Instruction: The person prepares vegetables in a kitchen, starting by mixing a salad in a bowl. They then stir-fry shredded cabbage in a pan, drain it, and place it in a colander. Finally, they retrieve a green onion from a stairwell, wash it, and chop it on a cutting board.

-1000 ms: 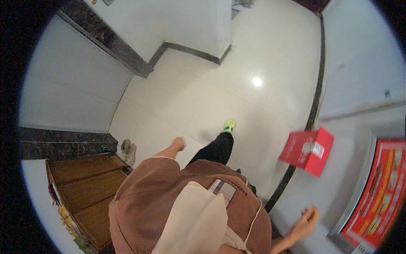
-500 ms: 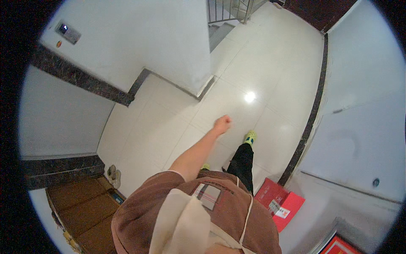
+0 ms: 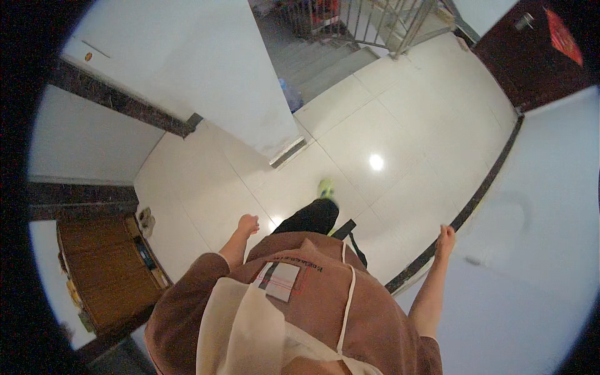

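My left hand [image 3: 249,225] hangs over the pale floor tiles at the front of my body, its fingers curled in a loose fist with nothing showing in it. Out to the right, my right hand [image 3: 446,239] is raised before the white wall, also curled and with nothing visible in it. Neither hand touches anything. Between them is my brown top [image 3: 325,281] with pale drawstrings. A black strap [image 3: 345,229] pokes out below its hem. One lime-green shoe [image 3: 326,189] is stepping forward, blurred.
Grey stairs [image 3: 325,65] with a metal railing [image 3: 375,28] lie ahead, beyond a white wall corner [image 3: 284,147]. A dark door [image 3: 531,56] stands at the far right. At the left are a brown cabinet [image 3: 106,269] and a pair of shoes [image 3: 146,222]. A white wall [image 3: 519,262] runs along the right.
I have walked forward, and more of the stairs and dark door shows. My left hand has swung back and to the left. My right hand has come into view; the red box has left it.
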The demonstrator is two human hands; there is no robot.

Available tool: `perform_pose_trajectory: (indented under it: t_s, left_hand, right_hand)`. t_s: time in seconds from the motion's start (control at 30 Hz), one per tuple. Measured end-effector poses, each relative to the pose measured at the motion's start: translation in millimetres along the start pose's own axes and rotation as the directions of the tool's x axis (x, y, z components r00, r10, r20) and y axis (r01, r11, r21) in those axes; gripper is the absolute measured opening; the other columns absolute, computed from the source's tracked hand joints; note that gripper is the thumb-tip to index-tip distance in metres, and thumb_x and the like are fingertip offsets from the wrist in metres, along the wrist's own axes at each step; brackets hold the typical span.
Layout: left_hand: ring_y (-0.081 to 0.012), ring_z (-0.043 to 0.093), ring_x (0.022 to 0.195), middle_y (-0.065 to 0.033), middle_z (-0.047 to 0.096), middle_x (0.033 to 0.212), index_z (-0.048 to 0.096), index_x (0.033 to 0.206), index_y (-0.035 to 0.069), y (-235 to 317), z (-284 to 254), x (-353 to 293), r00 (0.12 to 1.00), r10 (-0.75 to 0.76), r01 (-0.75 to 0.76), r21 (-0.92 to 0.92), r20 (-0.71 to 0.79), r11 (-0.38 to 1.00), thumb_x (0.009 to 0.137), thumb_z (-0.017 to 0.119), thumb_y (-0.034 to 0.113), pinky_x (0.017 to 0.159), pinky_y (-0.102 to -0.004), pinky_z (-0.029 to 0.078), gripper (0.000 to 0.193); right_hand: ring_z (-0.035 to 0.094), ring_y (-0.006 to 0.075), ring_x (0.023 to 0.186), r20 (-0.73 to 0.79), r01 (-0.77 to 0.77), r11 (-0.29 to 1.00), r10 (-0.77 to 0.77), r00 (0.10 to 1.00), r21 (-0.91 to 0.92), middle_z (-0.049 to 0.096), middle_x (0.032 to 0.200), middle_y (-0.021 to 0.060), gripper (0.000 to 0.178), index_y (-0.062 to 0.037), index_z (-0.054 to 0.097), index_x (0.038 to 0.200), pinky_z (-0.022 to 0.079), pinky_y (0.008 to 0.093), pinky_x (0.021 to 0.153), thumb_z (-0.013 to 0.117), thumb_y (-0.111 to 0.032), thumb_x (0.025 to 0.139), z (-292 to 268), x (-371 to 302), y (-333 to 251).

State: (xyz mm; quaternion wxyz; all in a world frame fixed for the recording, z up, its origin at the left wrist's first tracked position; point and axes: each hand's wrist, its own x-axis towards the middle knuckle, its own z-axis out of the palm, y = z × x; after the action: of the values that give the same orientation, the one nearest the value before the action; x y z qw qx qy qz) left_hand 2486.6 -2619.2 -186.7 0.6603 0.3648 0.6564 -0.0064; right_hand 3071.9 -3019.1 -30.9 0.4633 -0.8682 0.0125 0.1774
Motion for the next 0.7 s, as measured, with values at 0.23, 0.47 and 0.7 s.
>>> perform_pose_trajectory:
  t_s: [0.23, 0.47, 0.7]
  left_hand:
    - [-0.0309, 0.062, 0.070, -0.0156, 0.062, 0.070, 0.064, 0.062, 0.004, 165, 152, 72, 0.933, 0.234, -0.297, 0.952, 0.273, 0.072, 0.065, 0.054, 0.014, 0.065, -0.0396, 0.050, 0.014]
    - [-0.0160, 0.053, 0.047, -0.0069, 0.057, 0.058, 0.056, 0.065, 0.003, 393, 288, 188, 0.833, 0.547, -0.543, 0.328, 0.090, 0.773, 0.076, 0.056, 0.023, 0.043, -0.0300, 0.041, 0.023]
    - [-0.0159, 0.055, 0.053, -0.0070, 0.056, 0.060, 0.055, 0.070, 0.002, 545, 336, 232, 0.819, 0.537, -0.433, 0.395, -0.205, 0.811, 0.078, 0.061, 0.028, 0.045, -0.0291, 0.044, 0.027]
  right_hand:
    - [0.055, 0.0302, 0.059, 0.307, 0.399, 0.697, -0.262, 0.915, -0.595, 0.056, 0.065, 0.0152, 0.017, -0.0108, 0.059, 0.088, 0.043, 0.0410, 0.055, 0.054, -0.027, 0.085, 113, 83, -107]
    - [0.056, 0.0238, 0.061, 0.639, 0.010, 0.923, 0.259, 0.724, -0.384, 0.061, 0.073, 0.0109, 0.023, -0.0044, 0.060, 0.080, 0.045, 0.0368, 0.054, 0.056, -0.027, 0.081, 116, 111, -64]
    - [0.054, 0.0208, 0.059, 0.612, 0.050, 0.884, 0.280, 0.740, -0.465, 0.059, 0.072, 0.0079, 0.017, -0.0063, 0.058, 0.075, 0.044, 0.0334, 0.051, 0.056, -0.022, 0.081, 162, 333, -157]
